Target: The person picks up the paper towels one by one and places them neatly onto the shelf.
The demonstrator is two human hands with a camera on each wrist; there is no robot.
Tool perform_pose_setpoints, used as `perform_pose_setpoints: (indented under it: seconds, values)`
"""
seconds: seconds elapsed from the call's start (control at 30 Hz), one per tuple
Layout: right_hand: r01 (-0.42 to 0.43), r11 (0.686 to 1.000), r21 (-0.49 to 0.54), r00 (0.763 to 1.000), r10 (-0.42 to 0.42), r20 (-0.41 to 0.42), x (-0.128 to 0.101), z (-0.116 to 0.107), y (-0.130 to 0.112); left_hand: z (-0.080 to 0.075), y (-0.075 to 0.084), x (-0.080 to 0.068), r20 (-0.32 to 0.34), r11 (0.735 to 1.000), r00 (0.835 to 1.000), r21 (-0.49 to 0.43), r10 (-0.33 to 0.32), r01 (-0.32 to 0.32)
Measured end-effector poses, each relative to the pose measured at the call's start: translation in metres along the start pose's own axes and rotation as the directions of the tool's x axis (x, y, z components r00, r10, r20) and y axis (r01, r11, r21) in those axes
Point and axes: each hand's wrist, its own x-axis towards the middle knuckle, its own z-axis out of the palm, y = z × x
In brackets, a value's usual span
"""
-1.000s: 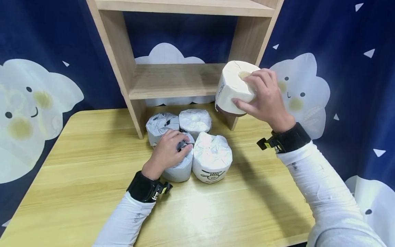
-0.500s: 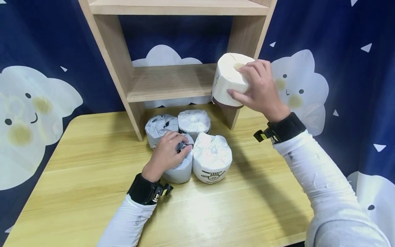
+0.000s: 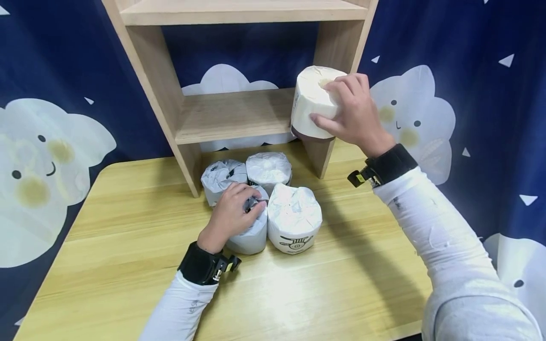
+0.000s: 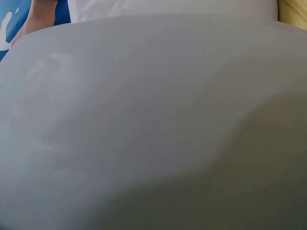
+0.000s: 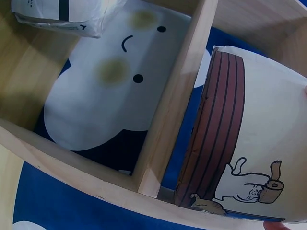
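My right hand [image 3: 356, 111] grips a cream toilet roll [image 3: 312, 106] by its top, fingers at the core hole and thumb on the side. This roll is held tilted at the right end of the lower shelf board [image 3: 234, 116]. In the right wrist view, the toilet roll [image 5: 268, 124] shows a brown band and a cat drawing near the board edge [image 5: 175, 103]. On the table, my left hand [image 3: 232, 210] grips the top of a grey-wrapped toilet roll [image 3: 249, 241]. That grey roll [image 4: 144, 105] fills most of the left wrist view.
A white-wrapped roll [image 3: 294, 215] stands right of the gripped grey roll. Behind are another grey roll [image 3: 219, 175] and a white roll [image 3: 269, 168], under the shelf. The wooden shelf unit's side panels [image 3: 151, 80] stand on the table [image 3: 128, 246]. A patterned curtain [image 3: 469, 38] hangs behind.
My right hand and the cream toilet roll have moved up and slightly left, closer over the shelf board. My left hand stays on the grey roll.
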Motion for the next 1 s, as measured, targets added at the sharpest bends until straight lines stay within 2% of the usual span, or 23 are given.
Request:
perform_pose_setpoints:
  seconds: [0.47,0.7,1.0]
  values:
    - [-0.069,0.998,-0.009,0.997,0.069,0.041,0.01,0.007,0.002,-0.001,-0.003,-0.002,0.001,1.0,1.0,-0.008,0.003,-0.003]
    - [-0.133,0.991,-0.025,0.988,0.134,0.071,0.018,0.012,0.0,-0.002,-0.006,-0.004,-0.011,1.0,1.0,-0.008,0.011,-0.011]
    - [-0.161,0.985,-0.061,0.983,0.166,0.075,0.025,0.018,-0.001,-0.004,-0.006,-0.004,-0.015,1.0,1.0,-0.005,0.025,-0.025]
